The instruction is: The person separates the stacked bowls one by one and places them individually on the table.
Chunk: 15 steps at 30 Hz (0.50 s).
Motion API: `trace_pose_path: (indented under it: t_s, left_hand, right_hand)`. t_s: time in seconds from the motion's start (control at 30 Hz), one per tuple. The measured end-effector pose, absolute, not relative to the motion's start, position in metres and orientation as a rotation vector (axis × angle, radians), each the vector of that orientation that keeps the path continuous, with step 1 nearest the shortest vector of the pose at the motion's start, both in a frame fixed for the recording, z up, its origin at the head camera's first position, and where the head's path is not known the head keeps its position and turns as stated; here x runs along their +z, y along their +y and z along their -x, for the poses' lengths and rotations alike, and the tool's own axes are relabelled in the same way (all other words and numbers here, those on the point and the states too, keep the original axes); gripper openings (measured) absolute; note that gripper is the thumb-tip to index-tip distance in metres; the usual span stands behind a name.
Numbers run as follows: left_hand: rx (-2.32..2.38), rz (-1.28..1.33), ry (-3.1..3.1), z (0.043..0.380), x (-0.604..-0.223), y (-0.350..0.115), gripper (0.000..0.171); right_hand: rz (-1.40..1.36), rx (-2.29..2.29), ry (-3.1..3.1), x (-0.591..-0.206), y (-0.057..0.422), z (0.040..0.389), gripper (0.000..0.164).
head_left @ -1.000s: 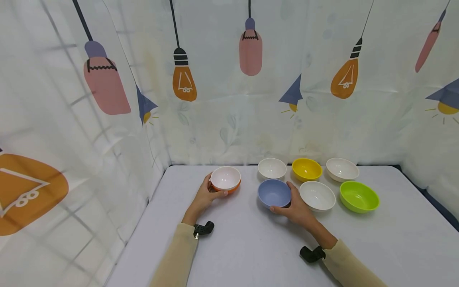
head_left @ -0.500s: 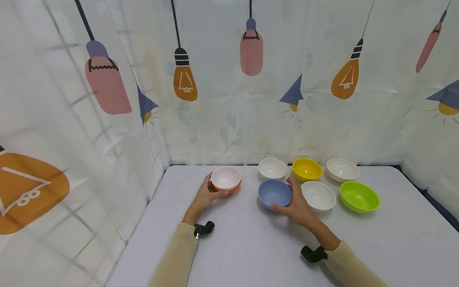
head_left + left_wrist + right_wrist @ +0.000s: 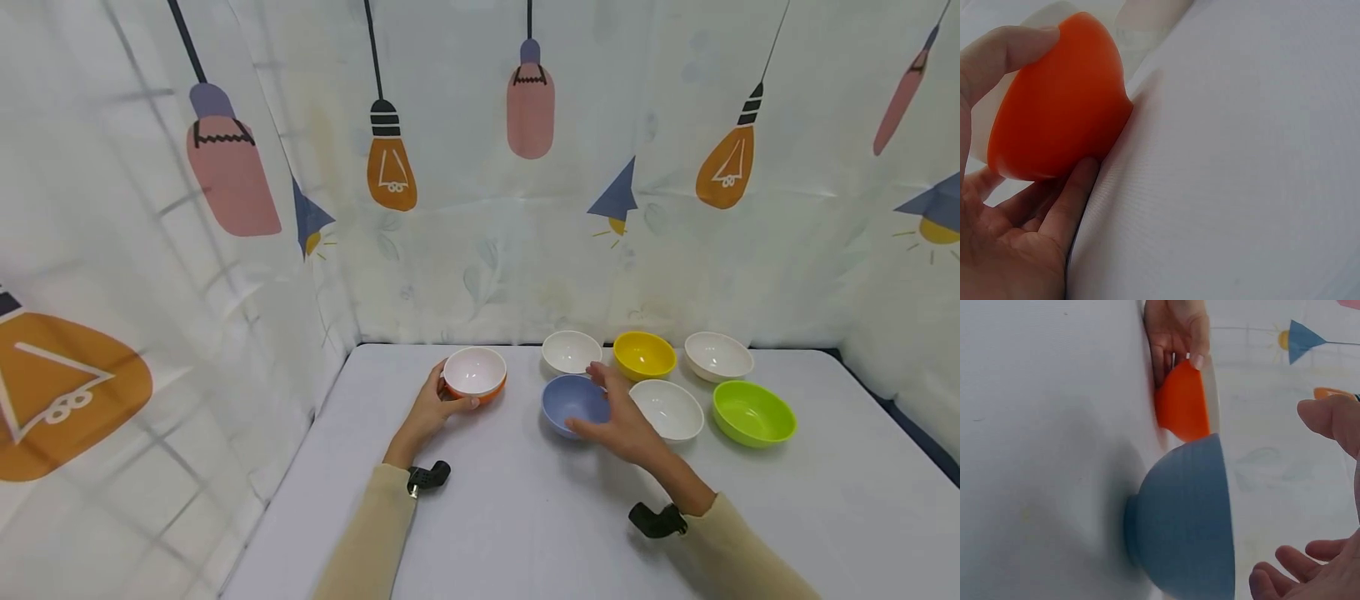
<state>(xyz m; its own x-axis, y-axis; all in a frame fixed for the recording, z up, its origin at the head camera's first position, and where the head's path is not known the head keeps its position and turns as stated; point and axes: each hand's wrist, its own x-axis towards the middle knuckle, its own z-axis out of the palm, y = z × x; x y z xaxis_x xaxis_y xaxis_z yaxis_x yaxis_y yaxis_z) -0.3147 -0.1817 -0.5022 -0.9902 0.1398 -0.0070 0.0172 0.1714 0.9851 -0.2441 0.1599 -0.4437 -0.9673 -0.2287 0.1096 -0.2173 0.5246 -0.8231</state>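
My left hand (image 3: pixel 433 410) grips an orange bowl (image 3: pixel 1063 106) at the table's back left, thumb on its outer side near the rim and fingers curled round the other side. A white bowl (image 3: pixel 475 371) is nested inside it, its rim above the orange one. To the right, a blue bowl (image 3: pixel 564 407) stands upright on the table. My right hand (image 3: pixel 630 425) hovers over its right side with thumb and fingers spread. In the right wrist view, the fingers are apart from the blue bowl, above its rim.
Behind the blue bowl is a white bowl (image 3: pixel 572 352), followed rightward by a yellow bowl (image 3: pixel 643 357) and another white bowl (image 3: pixel 717 357). A third white bowl (image 3: pixel 675 412) and a green bowl (image 3: pixel 752 414) stand in front. A patterned curtain (image 3: pixel 480 275) borders the table (image 3: pixel 510 517).
My right hand has let go of the blue bowl and lifted, fingers spreading off its rim. The left hand and its stacked bowls stay in place.
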Motion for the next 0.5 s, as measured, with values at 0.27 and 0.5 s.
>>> trace_pose_path:
  t_s: [0.27,0.5]
  left_hand:
    - [1.967,-0.156,2.337,0.315,-0.502,-0.181,0.102]
    - [1.983,-0.18,2.325,0.315,-0.502,-0.182,0.101]
  right_hand:
    - [0.656,-1.283,2.665,-0.422,0.146,0.269,0.092]
    - [0.829,-1.088,2.56,-0.407,0.123,0.301,0.078]
